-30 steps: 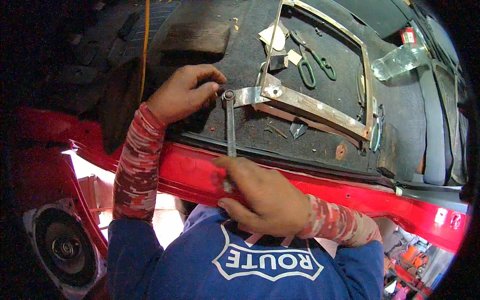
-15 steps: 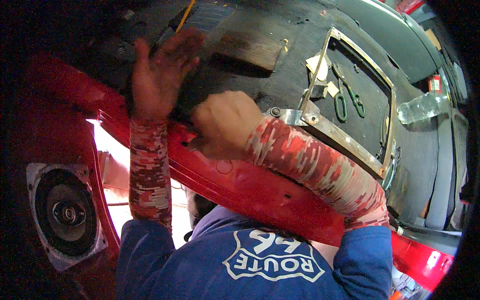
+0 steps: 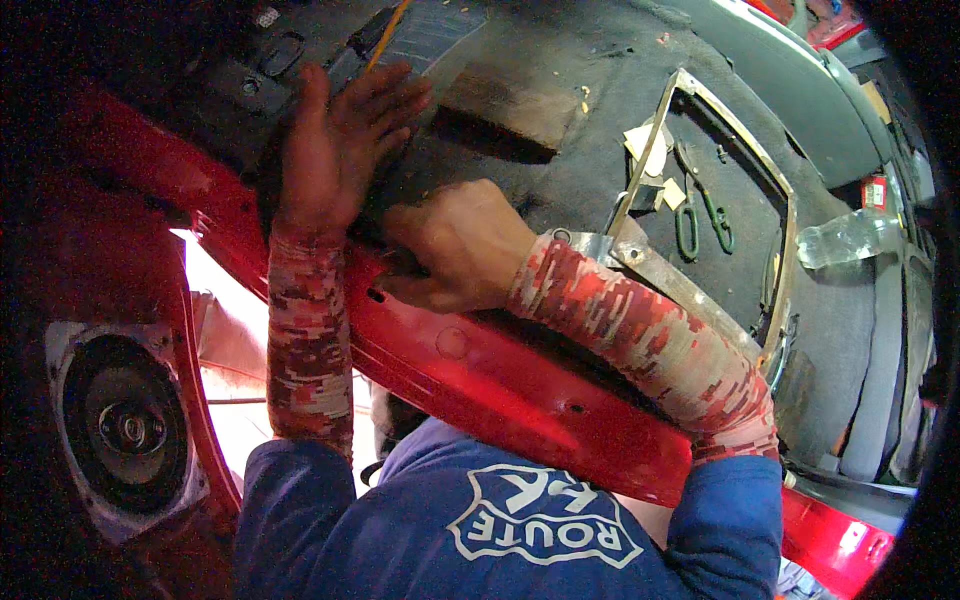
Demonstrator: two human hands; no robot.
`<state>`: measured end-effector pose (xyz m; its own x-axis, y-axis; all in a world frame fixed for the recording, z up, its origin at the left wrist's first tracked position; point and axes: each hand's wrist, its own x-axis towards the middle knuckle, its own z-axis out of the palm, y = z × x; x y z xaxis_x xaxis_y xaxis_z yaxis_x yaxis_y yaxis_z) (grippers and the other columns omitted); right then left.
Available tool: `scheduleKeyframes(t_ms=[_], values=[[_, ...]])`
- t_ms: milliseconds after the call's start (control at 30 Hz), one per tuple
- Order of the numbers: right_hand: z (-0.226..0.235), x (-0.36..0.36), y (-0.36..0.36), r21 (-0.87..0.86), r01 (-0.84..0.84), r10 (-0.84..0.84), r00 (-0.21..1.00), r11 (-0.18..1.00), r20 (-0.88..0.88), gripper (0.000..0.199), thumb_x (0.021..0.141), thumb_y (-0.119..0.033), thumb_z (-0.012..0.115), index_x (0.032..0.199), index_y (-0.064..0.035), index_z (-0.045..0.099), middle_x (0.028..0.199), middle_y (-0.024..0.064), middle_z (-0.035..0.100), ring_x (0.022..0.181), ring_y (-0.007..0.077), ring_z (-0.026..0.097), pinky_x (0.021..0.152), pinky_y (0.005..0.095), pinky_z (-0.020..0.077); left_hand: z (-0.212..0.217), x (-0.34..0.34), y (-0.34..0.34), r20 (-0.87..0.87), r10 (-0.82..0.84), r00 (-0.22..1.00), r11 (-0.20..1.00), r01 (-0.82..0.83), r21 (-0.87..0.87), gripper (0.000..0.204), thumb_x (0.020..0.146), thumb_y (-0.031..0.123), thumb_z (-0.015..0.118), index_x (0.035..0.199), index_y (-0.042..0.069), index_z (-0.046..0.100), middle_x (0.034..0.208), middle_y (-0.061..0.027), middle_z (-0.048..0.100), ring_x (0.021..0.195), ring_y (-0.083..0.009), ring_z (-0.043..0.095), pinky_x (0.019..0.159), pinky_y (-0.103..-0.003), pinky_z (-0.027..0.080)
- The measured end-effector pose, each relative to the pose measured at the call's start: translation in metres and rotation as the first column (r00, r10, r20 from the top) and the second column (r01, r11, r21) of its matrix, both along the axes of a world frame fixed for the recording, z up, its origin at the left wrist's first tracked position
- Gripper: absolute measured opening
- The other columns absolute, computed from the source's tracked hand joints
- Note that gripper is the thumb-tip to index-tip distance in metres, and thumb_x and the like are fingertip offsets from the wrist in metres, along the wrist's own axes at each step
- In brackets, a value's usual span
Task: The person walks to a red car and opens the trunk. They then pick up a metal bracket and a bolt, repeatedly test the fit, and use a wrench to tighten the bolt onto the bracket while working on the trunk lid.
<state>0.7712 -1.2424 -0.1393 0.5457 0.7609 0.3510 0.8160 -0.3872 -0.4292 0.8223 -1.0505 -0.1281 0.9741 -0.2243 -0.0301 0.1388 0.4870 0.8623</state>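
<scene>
My left hand (image 3: 335,145) lies flat on the dark car-floor carpet (image 3: 560,170), fingers spread and pointing away from me. My right hand (image 3: 455,245) is just to its right, with its fingers curled down over the carpet's edge where it meets the red door sill (image 3: 470,370). What lies under those fingers is hidden. Both forearms wear red patterned sleeves. The wrench is not visible.
A bare metal frame (image 3: 680,285) is fixed on the carpet right of my right hand, with green-handled pliers (image 3: 700,215) and paper scraps inside it. A clear plastic bottle (image 3: 850,235) lies far right by a grey seat (image 3: 880,380). A round speaker (image 3: 125,425) sits low left.
My right hand has left the wrench on the frame bolt and moved left to the carpet edge. My left hand has opened flat on the carpet. The view has shifted left.
</scene>
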Motion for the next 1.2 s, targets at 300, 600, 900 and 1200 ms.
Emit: scheduleKeyframes(t_ms=[300,600,900,1200], values=[[-0.007,0.017,0.002,-0.076,0.044,-0.052,0.993,0.996,-0.107,0.040,0.082,-0.046,0.072,0.095,-0.0084,0.070,0.082,0.0195,0.070,0.078,0.0446,0.068,0.068,0.0548,0.0546,0.006,-0.009,0.011,0.155,-0.182,0.971,0.936,0.219,-0.276,0.097,0.100,0.078,0.030,0.151,-0.003,0.046,0.157,-0.0227,0.047,0.145,-0.0335,0.045,0.118,-0.044,0.034],[-0.038,0.138,-0.024,-0.260,0.397,-0.446,0.879,0.880,-0.166,0.043,0.087,-0.040,0.068,0.113,-0.0068,0.074,0.107,0.0212,0.075,0.100,0.0433,0.071,0.089,0.0515,0.0565,-0.005,-0.012,0.002,0.167,0.019,0.986,0.999,-0.014,-0.030,0.094,0.103,0.075,0.020,0.149,-0.001,0.051,0.155,-0.0203,0.051,0.146,-0.0321,0.045,0.119,-0.043,0.032],[0.036,0.056,-0.207,-0.321,0.693,-0.706,0.702,0.646,0.093,0.053,0.098,-0.045,0.060,0.083,0.0047,0.070,0.078,0.0240,0.068,0.073,0.0367,0.070,0.070,0.0485,0.0527,-0.016,-0.019,-0.014,0.220,0.094,0.971,0.911,-0.174,0.375,0.085,0.107,0.068,0.017,0.136,0.003,0.064,0.137,-0.0121,0.065,0.131,-0.0241,0.057,0.115,-0.038,0.035],[0.092,-0.139,-0.162,-0.523,0.304,-0.518,0.789,0.797,-0.331,0.040,0.092,-0.047,0.068,0.082,-0.0083,0.074,0.075,0.0199,0.070,0.066,0.0394,0.069,0.061,0.0504,0.0542,0.004,-0.030,-0.030,0.374,-0.375,0.848,0.551,-0.120,0.826,0.038,0.108,0.032,0.053,0.120,0.001,0.071,0.115,-0.0082,0.072,0.112,-0.0157,0.063,0.102,-0.031,0.046]])
